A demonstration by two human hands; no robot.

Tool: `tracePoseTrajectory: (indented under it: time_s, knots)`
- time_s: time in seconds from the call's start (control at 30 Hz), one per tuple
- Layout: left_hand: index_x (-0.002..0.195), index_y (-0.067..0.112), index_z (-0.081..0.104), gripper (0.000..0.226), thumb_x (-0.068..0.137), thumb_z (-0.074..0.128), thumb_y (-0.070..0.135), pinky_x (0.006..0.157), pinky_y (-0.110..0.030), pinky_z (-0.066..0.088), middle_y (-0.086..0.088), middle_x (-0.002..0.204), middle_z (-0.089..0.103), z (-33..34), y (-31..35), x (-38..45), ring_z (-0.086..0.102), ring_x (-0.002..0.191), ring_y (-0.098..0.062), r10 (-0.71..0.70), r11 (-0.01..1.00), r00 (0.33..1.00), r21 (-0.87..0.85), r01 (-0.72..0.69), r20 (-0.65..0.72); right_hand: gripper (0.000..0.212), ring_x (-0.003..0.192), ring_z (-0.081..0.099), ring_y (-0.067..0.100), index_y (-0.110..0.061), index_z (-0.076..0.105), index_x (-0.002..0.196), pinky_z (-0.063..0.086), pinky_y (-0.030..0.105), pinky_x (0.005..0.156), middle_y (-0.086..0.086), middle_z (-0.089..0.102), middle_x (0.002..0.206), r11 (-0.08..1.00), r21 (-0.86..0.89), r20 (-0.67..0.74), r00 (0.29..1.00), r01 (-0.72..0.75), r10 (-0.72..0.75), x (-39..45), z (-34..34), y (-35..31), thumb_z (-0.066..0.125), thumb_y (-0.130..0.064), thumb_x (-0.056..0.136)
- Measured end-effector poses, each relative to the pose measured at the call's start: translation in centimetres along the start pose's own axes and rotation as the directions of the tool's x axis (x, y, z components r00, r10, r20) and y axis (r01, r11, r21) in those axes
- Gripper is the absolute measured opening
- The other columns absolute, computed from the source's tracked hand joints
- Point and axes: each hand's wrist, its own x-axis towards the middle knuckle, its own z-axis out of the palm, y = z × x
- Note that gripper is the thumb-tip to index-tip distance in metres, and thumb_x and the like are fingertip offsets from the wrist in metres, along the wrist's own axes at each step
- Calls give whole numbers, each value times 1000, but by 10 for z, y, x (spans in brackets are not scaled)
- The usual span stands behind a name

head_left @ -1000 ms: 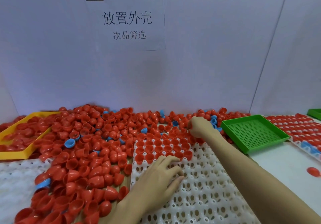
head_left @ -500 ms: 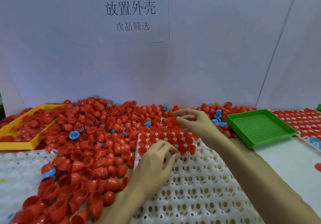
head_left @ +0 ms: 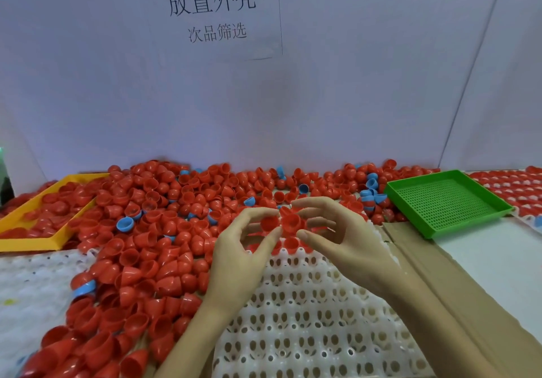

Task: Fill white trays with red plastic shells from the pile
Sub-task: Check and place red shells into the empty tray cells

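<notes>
Two bare hands meet above the far end of a white perforated plastic tray (head_left: 308,319) in the head view; the left hand (head_left: 240,257) pinches a red plastic shell (head_left: 269,223) between thumb and forefinger, and the right hand (head_left: 337,240) grips a second red shell (head_left: 291,221), the two shells touching. Red shells fill the tray's far rows beneath the fingers; the loose pile of red plastic shells (head_left: 152,231), dotted with blue plastic caps (head_left: 125,224), spreads from 9 to 12 o'clock of the hands. At 10 o'clock sits a yellow plastic tray (head_left: 44,242); at 2 o'clock, a green mesh plastic tray (head_left: 448,201); a paper sign with Chinese characters (head_left: 211,17) hangs at 12 o'clock.
</notes>
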Motion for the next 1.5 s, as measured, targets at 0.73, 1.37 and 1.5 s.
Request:
tracePoseTrajectory:
  time_s: [0.73,1.37,1.5]
  knots:
    - [126,39,62,45,89,83,25,97,-13,50,24,120,69,0,-3,-2,66,116,1,76,995,997,71,-76,-9,39,105,76,15,-26,68,132,61,28,89,-4,76,119,989,131,58,996,-74,67,-1,9,3,76,-16,95]
    - [126,7,66,30,111,45,23,82,-34,60,-15,113,75,2,-4,1,73,100,-36,-189,833,896,-417,363,402,27,79,64,27,-30,72,124,59,35,71,6,68,90,999,-37,33,999,20,-19,-1,12,13,69,-18,101]
    - [124,5,56,29,111,47,30,80,-33,59,-17,108,76,7,-6,-3,74,98,-35,-230,831,888,-395,392,398,12,78,60,8,-31,73,107,50,21,69,-9,63,89,996,-93,17,1000,-9,11,-2,16,18,76,-29,95]
